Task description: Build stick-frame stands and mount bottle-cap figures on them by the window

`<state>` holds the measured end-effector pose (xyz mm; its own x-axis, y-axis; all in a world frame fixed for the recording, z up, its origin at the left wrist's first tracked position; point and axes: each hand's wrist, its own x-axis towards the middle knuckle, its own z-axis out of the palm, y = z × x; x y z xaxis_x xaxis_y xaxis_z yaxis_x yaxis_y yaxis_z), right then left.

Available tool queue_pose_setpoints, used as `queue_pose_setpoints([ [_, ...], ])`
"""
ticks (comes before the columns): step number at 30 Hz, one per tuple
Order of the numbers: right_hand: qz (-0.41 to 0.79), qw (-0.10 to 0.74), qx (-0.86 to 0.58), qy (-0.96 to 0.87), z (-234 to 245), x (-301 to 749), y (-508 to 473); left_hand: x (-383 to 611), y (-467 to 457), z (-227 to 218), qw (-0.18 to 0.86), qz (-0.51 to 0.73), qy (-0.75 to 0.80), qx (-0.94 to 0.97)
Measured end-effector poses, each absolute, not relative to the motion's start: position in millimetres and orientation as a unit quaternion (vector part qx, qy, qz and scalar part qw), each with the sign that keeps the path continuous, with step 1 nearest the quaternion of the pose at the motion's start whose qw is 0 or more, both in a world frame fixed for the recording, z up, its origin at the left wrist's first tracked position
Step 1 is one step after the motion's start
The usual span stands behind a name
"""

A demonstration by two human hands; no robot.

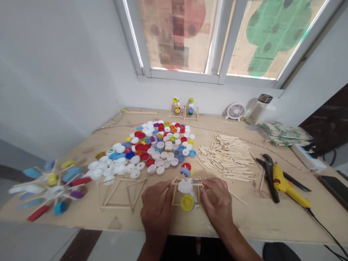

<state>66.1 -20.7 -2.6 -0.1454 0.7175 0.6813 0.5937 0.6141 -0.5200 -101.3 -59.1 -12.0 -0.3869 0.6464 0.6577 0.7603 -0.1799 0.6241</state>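
Note:
My left hand (156, 203) and my right hand (219, 201) grip opposite sides of a small wooden stick frame (174, 201) near the table's front edge. Fingers and thumbs pinch its upper ends on both sides. Between them sits a wheel of bottle caps, with a white cap (185, 186) in the middle, a yellow cap (187, 203) at the bottom, and a purple cap (185, 172) with a red one on top. To the left of my left hand, another open stick frame (116, 207) rests on the tabletop.
A heap of coloured bottle caps (144, 148) spreads behind my hands, beside a pile of wooden sticks (231, 156). At right lie black-handled pliers (269, 174) and a yellow glue gun (288, 186). A larger cap wheel (54, 192) is at left. Two finished-looking models (177, 108) stand at the back.

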Motion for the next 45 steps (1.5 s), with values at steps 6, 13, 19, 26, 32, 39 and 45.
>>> queue_pose_setpoints([
  [6, 0.071, 0.498, -0.426, -0.752, -1.9, 64.7, -21.4, -98.4, -58.6, -10.3, 0.056, -0.54, -0.637, -0.547],
  [13, 0.092, 0.494, -0.427, -0.752, -3.3, 65.0, -22.6, -98.4, -59.3, -8.6, 0.067, -0.536, -0.631, -0.557],
  [19, 0.135, 0.485, -0.436, -0.746, -3.3, 67.2, -25.1, -98.7, -59.9, -13.2, 0.058, -0.534, -0.638, -0.551],
  [26, 0.154, 0.48, -0.445, -0.74, -4.9, 67.9, -25.6, -97.7, -63.1, -17.5, 0.039, -0.527, -0.668, -0.523],
  [32, 0.167, 0.483, -0.449, -0.733, -3.6, 68.5, -27.0, -95.6, -64.3, -17.0, 0.012, -0.521, -0.688, -0.505],
  [39, 0.189, 0.467, -0.461, -0.731, -3.0, 73.5, -31.7, -97.3, -66.3, -20.6, -0.003, -0.531, -0.689, -0.492],
  [45, 0.219, 0.431, -0.472, -0.737, -8.4, 85.4, -35.8, -101.5, -80.0, -19.0, -0.078, -0.495, -0.727, -0.469],
])
